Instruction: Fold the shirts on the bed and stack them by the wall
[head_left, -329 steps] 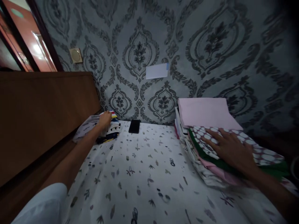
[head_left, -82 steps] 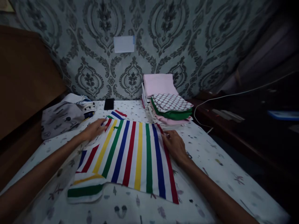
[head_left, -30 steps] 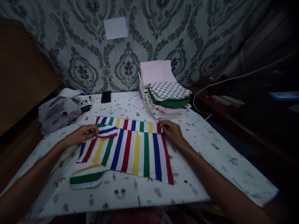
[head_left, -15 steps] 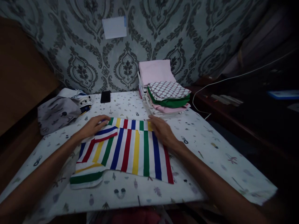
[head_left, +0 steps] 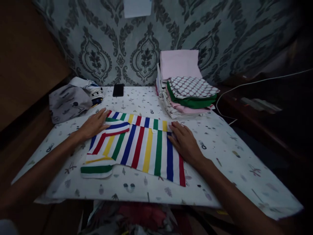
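Note:
A striped shirt in white, red, blue, yellow and green lies flat on the table, its far edge folded over in a band. One short sleeve is laid across its left part, while another sleeve end sticks out at the near left. My left hand rests on the far left corner of the shirt, fingers stretched out. At the far right end of the band, my right hand lies palm down with its fingers extended on the cloth. A small white tag or button shows just below the band.
A stack of folded clothes stands at the back right, pink and patterned pieces on top. Bunched grey cloth and other garments lie at the back left. A black phone is near the wall. A white cable runs past the table's right side.
The view has tilted down and turned slightly left. My left hand's fingers have straightened, and more of the shirt's far left corner shows. My right hand still rests at the band's right end.

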Demonstrator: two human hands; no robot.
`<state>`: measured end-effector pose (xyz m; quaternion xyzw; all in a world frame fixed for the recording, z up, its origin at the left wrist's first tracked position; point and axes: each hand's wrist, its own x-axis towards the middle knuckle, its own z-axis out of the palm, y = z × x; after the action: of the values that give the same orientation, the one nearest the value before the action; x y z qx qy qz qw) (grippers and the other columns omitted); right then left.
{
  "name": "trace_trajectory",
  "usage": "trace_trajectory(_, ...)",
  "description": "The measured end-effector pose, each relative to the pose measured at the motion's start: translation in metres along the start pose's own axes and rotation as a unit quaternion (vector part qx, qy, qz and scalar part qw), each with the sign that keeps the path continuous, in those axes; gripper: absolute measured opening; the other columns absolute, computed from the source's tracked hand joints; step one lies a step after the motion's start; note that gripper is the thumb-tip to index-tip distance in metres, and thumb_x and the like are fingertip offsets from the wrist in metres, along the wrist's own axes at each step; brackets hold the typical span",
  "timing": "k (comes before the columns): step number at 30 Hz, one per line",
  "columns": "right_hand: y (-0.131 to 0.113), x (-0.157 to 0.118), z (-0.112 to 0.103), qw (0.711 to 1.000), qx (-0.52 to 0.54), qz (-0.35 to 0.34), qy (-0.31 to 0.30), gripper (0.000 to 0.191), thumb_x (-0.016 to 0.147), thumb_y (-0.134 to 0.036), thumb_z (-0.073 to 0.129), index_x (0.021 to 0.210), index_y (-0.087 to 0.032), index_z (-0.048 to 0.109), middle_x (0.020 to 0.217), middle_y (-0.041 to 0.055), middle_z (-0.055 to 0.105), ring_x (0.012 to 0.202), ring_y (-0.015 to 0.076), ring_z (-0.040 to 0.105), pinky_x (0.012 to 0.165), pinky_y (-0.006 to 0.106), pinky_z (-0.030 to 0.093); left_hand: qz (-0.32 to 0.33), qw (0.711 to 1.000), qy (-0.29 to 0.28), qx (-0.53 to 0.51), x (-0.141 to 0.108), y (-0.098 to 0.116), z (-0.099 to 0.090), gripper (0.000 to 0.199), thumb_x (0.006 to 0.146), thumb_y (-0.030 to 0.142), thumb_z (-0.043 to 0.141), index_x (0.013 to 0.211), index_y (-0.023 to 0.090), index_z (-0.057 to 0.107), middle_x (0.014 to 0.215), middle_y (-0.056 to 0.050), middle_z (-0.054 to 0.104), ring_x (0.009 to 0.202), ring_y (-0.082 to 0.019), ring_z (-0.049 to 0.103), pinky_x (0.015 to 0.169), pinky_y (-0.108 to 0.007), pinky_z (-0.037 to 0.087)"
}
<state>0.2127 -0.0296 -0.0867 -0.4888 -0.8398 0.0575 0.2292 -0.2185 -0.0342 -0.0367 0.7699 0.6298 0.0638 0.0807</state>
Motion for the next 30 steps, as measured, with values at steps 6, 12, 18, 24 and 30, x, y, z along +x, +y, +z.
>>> trace_trajectory(6,-0.046,-0.069,-0.04,0.985,0.108,-0.113,-0.08,0.025,0.091,-0.044,0.063,0.108,-0.027,0.069,0.112,0.0107,0.07,0.1,0.027,0.069,0.082,0.041,0.06,0.048,0.937,-0.296,-0.179,-0.08,0.02,-0.062,0.032,0.081,0.057,0.065,0.1,0.032,0.074,0.1,-0.002,0.073,0.091,-0.026,0.066,0.078,-0.03,0.053)
trace_trajectory(12,-0.068,-0.1,-0.049,0.987,0.054,-0.114,-0.097,0.018,0.092,-0.028,0.056,0.105,-0.027,0.067,0.1,0.0094,0.071,0.086,0.025,0.068,0.069,0.038,0.06,0.086,0.963,-0.228,-0.118,-0.126,0.038,-0.026,0.041,0.079,0.028,0.06,0.119,0.033,0.07,0.125,-0.005,0.07,0.109,-0.03,0.063,0.094,-0.037,0.048)
trace_trajectory(18,-0.064,-0.094,-0.051,0.982,0.162,-0.024,-0.094,0.022,0.098,-0.027,0.043,0.098,-0.027,0.065,0.101,0.0082,0.071,0.087,0.0231,0.068,0.072,0.036,0.06,0.086,0.939,-0.268,-0.198,-0.097,0.034,-0.059,0.016,0.079,0.026,0.059,0.091,0.028,0.07,0.093,-0.002,0.071,0.082,-0.021,0.063,0.071,-0.028,0.05)
trace_trajectory(24,-0.043,-0.06,-0.043,0.918,0.321,0.221,-0.075,0.039,0.091,-0.061,0.052,0.091,-0.023,0.062,0.07,0.0016,0.063,0.061,0.0183,0.06,0.051,0.029,0.051,-0.049,0.923,-0.093,-0.371,0.009,0.015,-0.065,0.038,0.076,0.055,0.07,0.093,0.023,0.062,0.092,-0.001,0.066,0.084,-0.018,0.061,0.07,-0.026,0.049)
trace_trajectory(30,-0.044,-0.054,-0.034,0.859,0.393,0.326,-0.043,0.053,0.086,-0.066,0.059,0.117,-0.023,0.063,0.071,0.0018,0.066,0.059,0.0195,0.063,0.047,0.03,0.053,-0.162,0.865,-0.058,-0.47,0.038,-0.006,-0.007,0.058,0.074,0.073,0.064,0.094,0.019,0.058,0.082,-0.005,0.07,0.072,-0.016,0.064,0.065,-0.028,0.052)
